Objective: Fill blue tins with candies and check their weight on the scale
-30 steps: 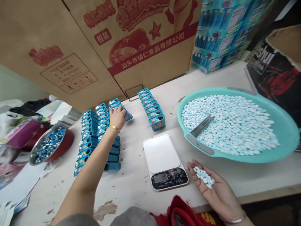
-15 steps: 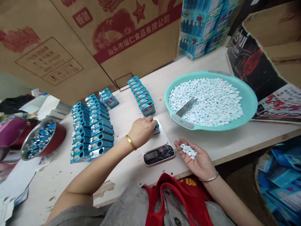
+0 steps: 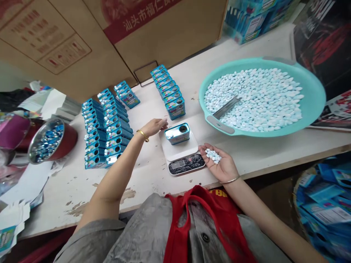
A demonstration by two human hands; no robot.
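A small blue box (image 3: 178,138) with a round dark hole in its top stands on the white pan of a digital kitchen scale (image 3: 194,147). My left hand (image 3: 154,127) is just left of the box, fingers stretched out, holding nothing. Palm up, my right hand (image 3: 225,168) cups a small pile of white and pale blue candies (image 3: 213,156) beside the scale's right edge. A large turquoise basin (image 3: 276,132) full of the same candies stands behind it, with a metal scoop (image 3: 226,107) lying in them.
A row of blue boxes (image 3: 175,106) stands behind the scale. More box rows (image 3: 113,131) stand on the left, beside a metal bowl (image 3: 65,146) of blue wrapped pieces. Cardboard cartons (image 3: 164,40) line the back. A basket of blue boxes (image 3: 329,208) is at lower right.
My left hand has moved left off the box, leaving it on the scale in full view. The right hand still cups the candies. The camera view has tilted down and closer.
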